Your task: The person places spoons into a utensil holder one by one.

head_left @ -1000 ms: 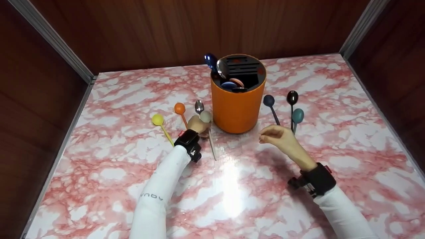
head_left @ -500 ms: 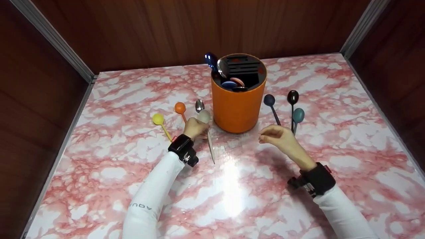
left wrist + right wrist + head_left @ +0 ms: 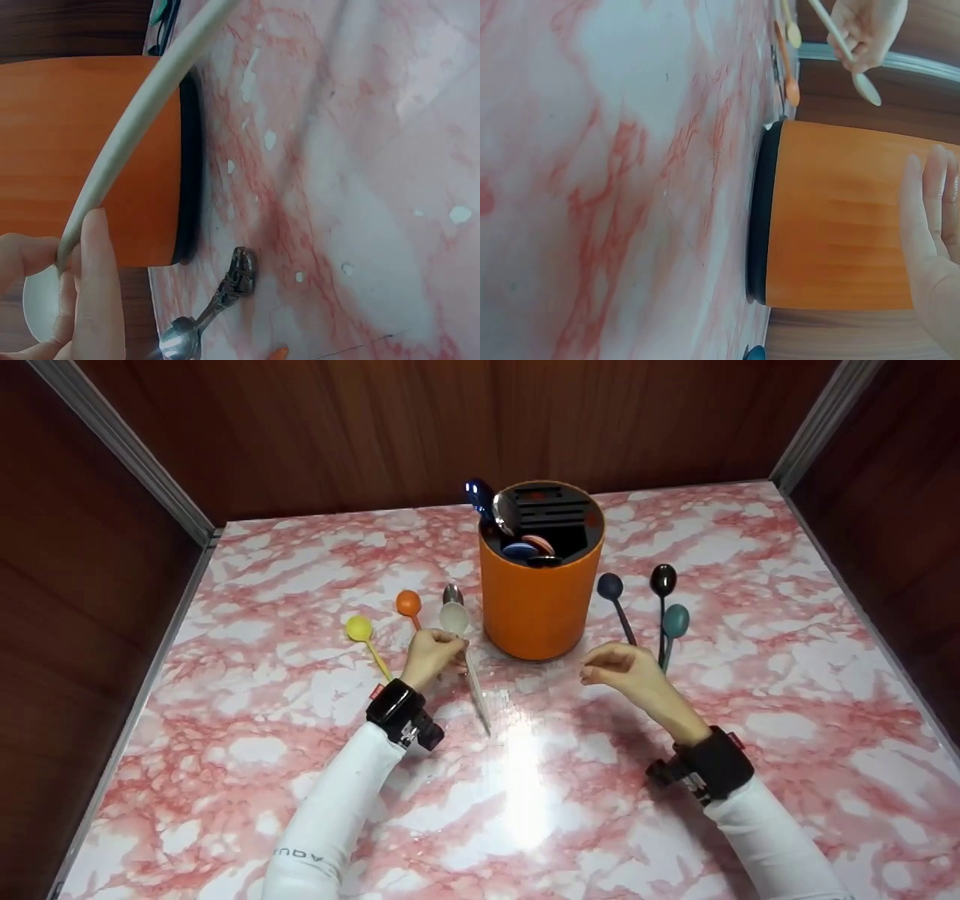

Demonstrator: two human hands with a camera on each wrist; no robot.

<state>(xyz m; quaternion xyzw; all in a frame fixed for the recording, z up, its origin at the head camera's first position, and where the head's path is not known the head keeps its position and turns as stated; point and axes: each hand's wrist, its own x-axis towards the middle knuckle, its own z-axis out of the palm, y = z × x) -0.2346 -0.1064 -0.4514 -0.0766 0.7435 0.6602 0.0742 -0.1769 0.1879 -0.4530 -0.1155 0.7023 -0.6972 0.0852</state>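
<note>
Head view: left hand (image 3: pixel 429 654) pinches the handle of a long off-white plastic spoon (image 3: pixel 466 660), lifted just left of the tall orange cylindrical utensil holder (image 3: pixel 538 598) on the pink marbled table (image 3: pixel 247 712). Right hand (image 3: pixel 628 669) hovers right of the holder, fingers loosely curled, holding nothing. Yellow plastic spoon (image 3: pixel 364 635) and orange plastic spoon (image 3: pixel 409 606) lie left of the holder.

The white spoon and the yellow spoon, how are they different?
The white spoon is pale and cream-coloured; the yellow spoon is bright yellow. The left hand grips the white spoon by its handle, while the yellow spoon lies on the marble table with nobody touching it. The white spoon is close beside the orange holder; the yellow one lies farther left. Both have a round bowl and a long thin handle.
</note>
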